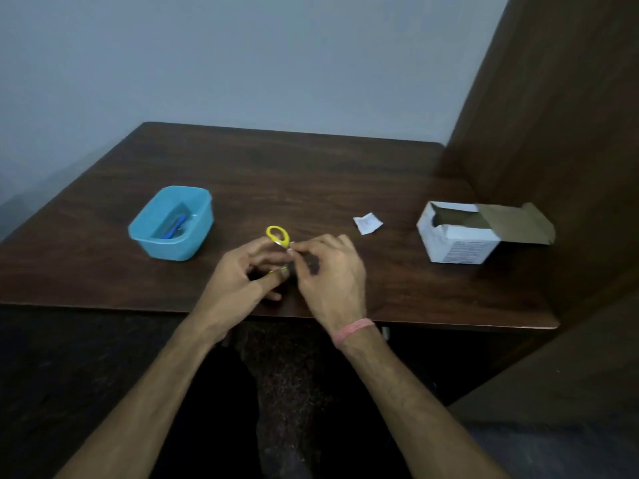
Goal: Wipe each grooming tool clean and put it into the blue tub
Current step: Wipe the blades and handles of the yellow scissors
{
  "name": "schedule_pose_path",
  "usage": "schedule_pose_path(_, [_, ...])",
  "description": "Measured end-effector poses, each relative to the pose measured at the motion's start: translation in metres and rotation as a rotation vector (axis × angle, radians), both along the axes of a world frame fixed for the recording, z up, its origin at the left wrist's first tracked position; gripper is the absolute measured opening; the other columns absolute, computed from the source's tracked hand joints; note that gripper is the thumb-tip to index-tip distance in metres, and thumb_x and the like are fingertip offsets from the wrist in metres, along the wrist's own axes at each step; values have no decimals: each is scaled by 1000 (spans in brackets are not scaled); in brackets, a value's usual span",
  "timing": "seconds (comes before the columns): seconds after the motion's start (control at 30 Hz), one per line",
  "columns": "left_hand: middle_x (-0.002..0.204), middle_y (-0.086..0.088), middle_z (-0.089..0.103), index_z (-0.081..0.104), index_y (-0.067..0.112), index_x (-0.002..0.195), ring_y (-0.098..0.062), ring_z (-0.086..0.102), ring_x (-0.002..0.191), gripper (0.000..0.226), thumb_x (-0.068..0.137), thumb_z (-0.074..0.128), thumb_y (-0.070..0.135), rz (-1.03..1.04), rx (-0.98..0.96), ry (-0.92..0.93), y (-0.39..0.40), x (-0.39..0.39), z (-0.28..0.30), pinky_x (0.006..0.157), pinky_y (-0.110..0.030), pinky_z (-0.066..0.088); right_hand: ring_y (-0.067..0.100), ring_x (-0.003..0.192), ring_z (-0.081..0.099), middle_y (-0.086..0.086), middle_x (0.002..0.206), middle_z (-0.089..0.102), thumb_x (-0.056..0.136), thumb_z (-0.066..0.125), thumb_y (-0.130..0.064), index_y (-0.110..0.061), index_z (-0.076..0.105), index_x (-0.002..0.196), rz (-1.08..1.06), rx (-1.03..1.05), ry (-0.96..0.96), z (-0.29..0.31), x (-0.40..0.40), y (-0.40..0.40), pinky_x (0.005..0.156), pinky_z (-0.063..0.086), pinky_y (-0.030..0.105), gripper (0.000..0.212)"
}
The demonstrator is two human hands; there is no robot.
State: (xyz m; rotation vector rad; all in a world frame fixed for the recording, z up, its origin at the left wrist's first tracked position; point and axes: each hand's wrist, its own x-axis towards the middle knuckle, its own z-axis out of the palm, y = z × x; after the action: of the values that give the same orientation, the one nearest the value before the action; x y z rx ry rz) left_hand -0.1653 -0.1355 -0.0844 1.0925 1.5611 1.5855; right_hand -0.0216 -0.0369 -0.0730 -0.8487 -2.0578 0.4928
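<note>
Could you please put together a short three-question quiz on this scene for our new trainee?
1. True or false: the blue tub already holds a blue-handled tool.
2. Which stands farthest right on the table? A) tub B) white packet C) open white box
3. What colour are the handles of the scissors held between the left hand and right hand?

Key: 1 true; 2 C; 3 yellow.

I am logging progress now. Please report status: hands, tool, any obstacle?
Left hand grips yellow-handled scissors; right hand pinches at blades. Blue plastic tub on table, blue tool inside. No obstacle between.
</note>
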Motion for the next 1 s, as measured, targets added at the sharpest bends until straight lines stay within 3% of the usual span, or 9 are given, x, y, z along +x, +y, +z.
schedule_pose_path(0.13, [121, -2, 86, 64, 27, 151, -6, 78, 103, 59, 103, 77, -6, -9, 10, -8, 0, 0, -1, 66, -24, 65, 12, 94, 54, -14, 95, 73, 95, 82, -26, -29, 86, 101, -7, -10, 4, -5, 3, -2, 69, 56, 37, 8])
schedule_pose_path(0.47, [114, 8, 86, 82, 43, 122, -2, 78, 100, 48, 106, 75, -2, 1, -5, 22, -5, 3, 7, 64, -24, 64, 18, 91, 60, -13, 100, 79, 98, 80, -21, -24, 82, 100, 29, 79, 28, 0, -3, -2, 70, 58, 43, 4])
schedule_pose_path(0.6, [116, 3, 86, 80, 29, 127, -5, 79, 101, 34, 105, 77, 3, 2, -9, 11, -4, -1, 5, 64, -25, 65, 18, 93, 61, -12, 100, 78, 103, 77, -23, -22, 80, 102, 72, 186, -13, 9, -6, 0, 67, 58, 41, 4])
schedule_pose_path(1.0, [110, 3, 84, 80, 20, 126, -5, 77, 99, 28, 105, 77, 2, -10, -19, -51, -5, -3, 4, 64, -25, 65, 21, 92, 62, -8, 103, 71, 107, 71, -19, -20, 77, 107, 182, 439, -178, 22, -10, 4, 53, 50, 35, 6])
